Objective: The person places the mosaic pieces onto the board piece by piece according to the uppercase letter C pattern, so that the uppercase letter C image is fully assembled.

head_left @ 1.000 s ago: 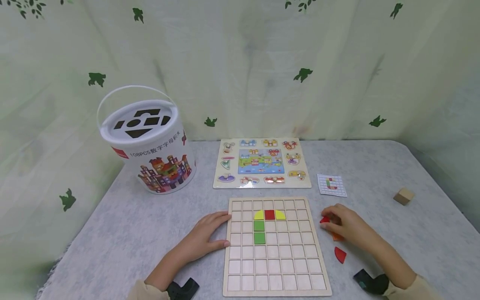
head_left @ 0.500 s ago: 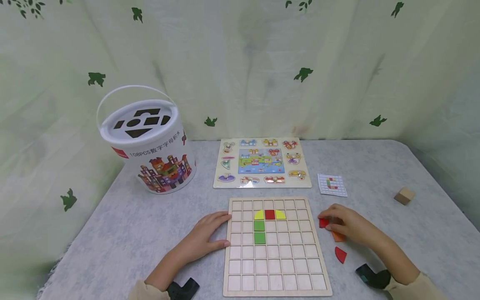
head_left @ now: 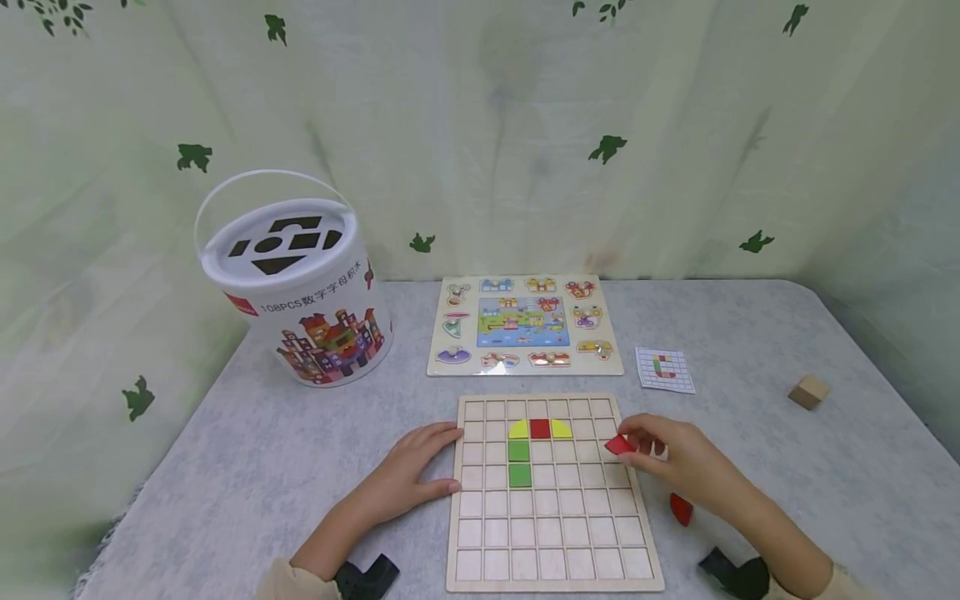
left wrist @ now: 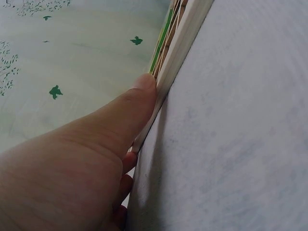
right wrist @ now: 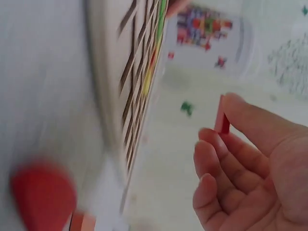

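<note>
My right hand (head_left: 678, 458) pinches a small red tile (head_left: 618, 445) between thumb and fingertips, held tilted over the right rim of the wooden grid board (head_left: 555, 577). In the right wrist view the red tile (right wrist: 222, 115) shows edge-on, raised off the board. My left hand (head_left: 408, 471) touches the board's left edge, thumb and fingers extended against it. Set in the grid are a red square (head_left: 539, 429), with a yellow quarter-circle (head_left: 517, 430) on its left and another on its right. Two green squares (head_left: 519, 463) run down below the left yellow piece.
A red quarter-circle (head_left: 681, 509) lies right of the board, an orange piece (right wrist: 83, 222) near it. Behind stand a printed pattern card (head_left: 665, 370), a picture puzzle (head_left: 525, 367) and a white bucket (head_left: 330, 333). A wooden block (head_left: 808, 392) is far right.
My right hand picked up the red tile from the table beside the board and carried it left over the board's right edge. The left hand stayed put.
</note>
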{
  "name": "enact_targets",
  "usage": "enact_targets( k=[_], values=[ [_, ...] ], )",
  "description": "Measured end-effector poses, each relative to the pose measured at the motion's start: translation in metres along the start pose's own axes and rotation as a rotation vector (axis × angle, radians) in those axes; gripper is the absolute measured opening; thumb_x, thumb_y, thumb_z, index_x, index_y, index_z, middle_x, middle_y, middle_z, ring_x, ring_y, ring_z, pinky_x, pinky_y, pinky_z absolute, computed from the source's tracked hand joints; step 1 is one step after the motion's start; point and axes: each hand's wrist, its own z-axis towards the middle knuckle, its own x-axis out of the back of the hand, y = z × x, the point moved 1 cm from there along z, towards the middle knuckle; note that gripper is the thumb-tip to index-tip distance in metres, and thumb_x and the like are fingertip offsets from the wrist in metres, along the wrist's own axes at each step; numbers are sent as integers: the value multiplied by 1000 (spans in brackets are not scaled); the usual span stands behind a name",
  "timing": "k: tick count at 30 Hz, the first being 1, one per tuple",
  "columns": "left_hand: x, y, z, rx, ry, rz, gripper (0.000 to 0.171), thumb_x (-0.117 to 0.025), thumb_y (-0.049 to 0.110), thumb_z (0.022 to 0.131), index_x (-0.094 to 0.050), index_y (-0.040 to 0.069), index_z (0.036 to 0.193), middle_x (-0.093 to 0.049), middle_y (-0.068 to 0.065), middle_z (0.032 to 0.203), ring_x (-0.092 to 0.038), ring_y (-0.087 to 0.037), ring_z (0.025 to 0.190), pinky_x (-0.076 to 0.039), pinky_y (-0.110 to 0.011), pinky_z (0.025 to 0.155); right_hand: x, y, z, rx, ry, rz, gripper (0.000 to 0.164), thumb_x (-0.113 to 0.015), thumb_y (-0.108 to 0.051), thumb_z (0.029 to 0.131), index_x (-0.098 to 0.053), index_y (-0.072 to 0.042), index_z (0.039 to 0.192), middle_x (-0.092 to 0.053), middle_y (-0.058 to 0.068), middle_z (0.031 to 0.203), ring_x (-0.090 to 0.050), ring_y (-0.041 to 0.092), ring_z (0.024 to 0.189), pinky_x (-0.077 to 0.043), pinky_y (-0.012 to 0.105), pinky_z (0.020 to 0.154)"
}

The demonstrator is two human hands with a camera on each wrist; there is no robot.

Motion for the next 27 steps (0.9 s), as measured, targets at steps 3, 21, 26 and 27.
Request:
enact_targets(
  k=[3,21,26,27],
  values=[
    [0,0,0,-1,0,2,69,-60,50,80,-39,18,137,-34,1,140,-26,-20,128,-22,-46,102,-11,-18,-1,77,52,26,26,-72,-16,76,-61,-11,99,-53,-15,73,-49,4,67,-45,20,59],
    [0,-1,0,-3,0,3,70,-60,51,79,-39,18,137,-34,2,140,-26,-19,128,-22,-44,102,-91,-46,15,73,-88,84,23,-72,-36,75,-57,-20,84,-47,-11,67,-40,3,58,-37,18,50],
    [0,0,0,2,-4,-3,70,-60,50,79,-39,18,137,-34,2,139,-26,-19,128,-22,-44,102,-95,-46,17,56,-118,82,30,-71,-43,72,-59,-19,86,-46,-10,68,-40,4,60,-37,19,52],
    [0,0,0,3,-5,-5,70,-61,50,79,-38,18,137,-34,2,139,-26,-19,128,-22,-45,102,-94,-46,18,60,-123,86,29,-72,-41,73,-59,-19,87,-47,-10,69,-41,4,60,-37,19,53]
  ],
)
